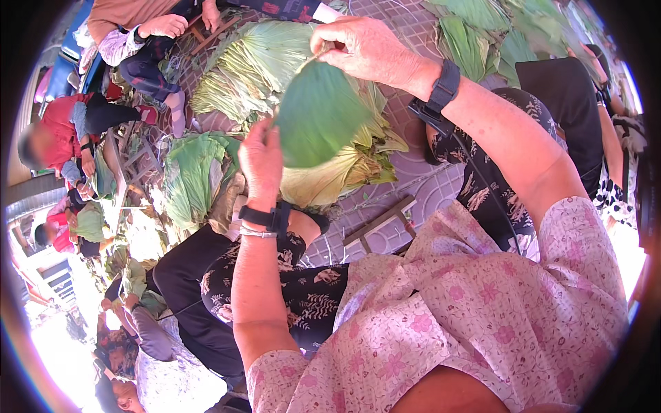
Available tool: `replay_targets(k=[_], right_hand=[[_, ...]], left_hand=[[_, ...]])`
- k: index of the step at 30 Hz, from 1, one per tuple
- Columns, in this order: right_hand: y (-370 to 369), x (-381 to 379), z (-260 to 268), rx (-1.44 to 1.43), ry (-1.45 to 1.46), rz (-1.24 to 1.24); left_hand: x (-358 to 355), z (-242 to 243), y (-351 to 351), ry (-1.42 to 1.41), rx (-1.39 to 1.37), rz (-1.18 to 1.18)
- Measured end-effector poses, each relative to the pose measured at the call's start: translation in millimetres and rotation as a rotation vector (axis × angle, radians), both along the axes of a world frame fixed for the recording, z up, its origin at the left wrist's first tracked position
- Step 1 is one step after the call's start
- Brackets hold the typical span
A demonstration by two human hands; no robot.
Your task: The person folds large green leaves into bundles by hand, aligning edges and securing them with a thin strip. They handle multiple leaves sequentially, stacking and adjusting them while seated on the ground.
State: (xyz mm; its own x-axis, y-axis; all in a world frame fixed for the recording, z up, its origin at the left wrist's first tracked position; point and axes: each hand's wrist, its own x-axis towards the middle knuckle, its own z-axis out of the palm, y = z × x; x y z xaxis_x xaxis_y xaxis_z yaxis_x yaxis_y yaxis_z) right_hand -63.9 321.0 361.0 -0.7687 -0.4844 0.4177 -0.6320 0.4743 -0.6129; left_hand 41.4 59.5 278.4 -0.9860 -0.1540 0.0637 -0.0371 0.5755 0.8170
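Note:
Between my hands hangs a large green leaf (323, 116), slightly blurred. My right hand (356, 49) pinches its upper edge with thumb and fingertips. At the leaf's left edge, my left hand (262, 155) has thumb and fingers close together on the rim. Both wrists wear dark straps. Behind and below the leaf lies a stack of yellowing leaves (320, 180) on the paving. A fanned pile of pale green leaves (253, 67) is beyond it, and a darker green leaf bundle (191, 173) lies to the left.
A small wooden frame (379, 222) stands on the brick paving near my knees. More large leaves (465, 46) are at the upper right. Several people sit close by on the left, among them a person in red (64, 124); another person's dark-trousered knee (563, 103) is at the right.

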Motion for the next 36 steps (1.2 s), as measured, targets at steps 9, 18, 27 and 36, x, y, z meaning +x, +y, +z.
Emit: replay_targets(k=[9, 18, 27, 36], right_hand=[[-6.4, 19.2, -36.7, 0.293, 0.259, 0.086], [-16.2, 11.9, -74.7, 0.315, -0.14, 0.01], [-62.6, -1.7, -24.0, -0.2, 0.174, -0.039], [-84.5, 4.6, -67.1, 0.042, -0.006, -0.029]], left_hand=[[5.3, -7.6, -5.7, 0.153, -0.549, -0.065], [92.6, 28.0, 93.0, -0.069, -0.423, -0.906], [132.5, 49.4, 116.1, 0.233, -0.285, -1.001], [149.9, 43.9, 128.1, 0.28, -0.411, -1.039]])
